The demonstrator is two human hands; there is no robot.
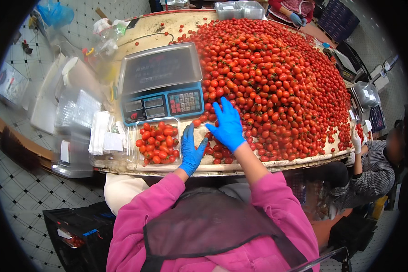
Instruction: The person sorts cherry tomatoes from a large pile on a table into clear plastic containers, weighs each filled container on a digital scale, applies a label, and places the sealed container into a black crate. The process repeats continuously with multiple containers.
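My left hand (192, 148), in a blue glove, rests near the table edge just right of a clear plastic box (138, 131) filled with cherry tomatoes (158, 142). Its fingers are slightly apart and nothing shows in it. With fingers spread, my right hand (227, 125), gloved in blue too, reaches palm down onto the left side of a large heap of cherry tomatoes (275, 85). Some loose tomatoes (221, 153) lie between and below the hands. A digital scale (161, 73) with a bare metal pan stands behind the box.
Stacked clear boxes (78, 108) and white labels or papers (113, 141) are at the left. More empty boxes (239, 10) stand at the far edge. Another scale (343, 63) is at the right. Co-workers are at the far side and the right; black crates (78, 234) stand on the floor.
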